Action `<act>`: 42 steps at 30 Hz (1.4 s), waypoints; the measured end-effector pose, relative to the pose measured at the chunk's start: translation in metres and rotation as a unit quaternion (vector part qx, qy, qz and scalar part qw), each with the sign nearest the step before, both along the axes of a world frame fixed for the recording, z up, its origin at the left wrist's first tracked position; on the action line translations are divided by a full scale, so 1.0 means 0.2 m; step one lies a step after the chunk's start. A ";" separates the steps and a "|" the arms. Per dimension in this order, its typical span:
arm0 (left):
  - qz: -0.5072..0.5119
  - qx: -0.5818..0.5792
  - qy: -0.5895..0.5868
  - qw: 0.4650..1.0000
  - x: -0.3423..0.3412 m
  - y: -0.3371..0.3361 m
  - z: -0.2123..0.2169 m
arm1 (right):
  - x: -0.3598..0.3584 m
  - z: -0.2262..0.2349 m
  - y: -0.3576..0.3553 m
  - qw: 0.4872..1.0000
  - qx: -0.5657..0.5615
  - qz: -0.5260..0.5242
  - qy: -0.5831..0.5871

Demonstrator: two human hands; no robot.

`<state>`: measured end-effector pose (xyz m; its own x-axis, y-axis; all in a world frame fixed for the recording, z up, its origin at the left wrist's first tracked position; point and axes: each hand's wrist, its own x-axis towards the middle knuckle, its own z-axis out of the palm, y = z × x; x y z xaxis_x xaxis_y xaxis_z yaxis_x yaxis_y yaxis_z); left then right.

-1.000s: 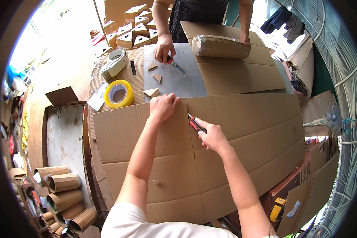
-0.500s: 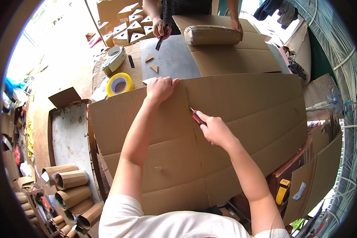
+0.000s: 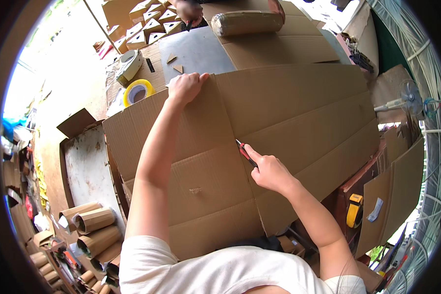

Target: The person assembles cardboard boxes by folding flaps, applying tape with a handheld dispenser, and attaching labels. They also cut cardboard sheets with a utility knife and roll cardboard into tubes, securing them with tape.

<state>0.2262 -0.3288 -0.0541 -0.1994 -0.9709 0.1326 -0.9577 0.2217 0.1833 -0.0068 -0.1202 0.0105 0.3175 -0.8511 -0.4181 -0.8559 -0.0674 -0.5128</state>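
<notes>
A large brown cardboard sheet [image 3: 299, 112] with several fold lines lies in front of me. My left hand [image 3: 186, 88] grips its far edge, fingers curled over the rim. In my right hand [image 3: 272, 171] is a red and black utility knife [image 3: 246, 153], its blade tip touching the sheet along a line that runs toward me. At the near edge that line opens into a slit. Beyond the sheet, a co-worker's hand [image 3: 190, 12] holds a dark tool, partly cut off by the frame. The co-worker's other hand [image 3: 277, 7] rests at a wrapped cardboard bundle [image 3: 247, 23].
Yellow tape [image 3: 138, 93] and a wide white tape roll [image 3: 128, 66] sit beyond the left edge. Small cardboard scraps [image 3: 178, 69] lie on a grey plate [image 3: 198, 49]. Cardboard tubes [image 3: 95, 221] are stacked lower left. A yellow tape measure [image 3: 355, 210] and a fan [image 3: 410, 100] are at right.
My right hand has drawn the knife toward me along the line in the cardboard. My left hand keeps its hold on the far edge. The co-worker's knife hand has moved away from me.
</notes>
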 end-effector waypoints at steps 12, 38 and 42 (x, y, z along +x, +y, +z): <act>0.022 0.026 -0.066 0.997 0.09 0.01 0.05 | -0.14 -0.07 0.49 0.999 0.042 0.011 0.026; 0.536 0.156 0.120 0.821 0.60 2.26 -0.46 | -0.58 -0.51 0.78 0.814 0.106 -0.403 -0.405; 0.522 0.182 0.083 0.829 0.40 2.54 -0.50 | -0.34 -0.55 0.34 0.900 -0.029 -0.238 -0.363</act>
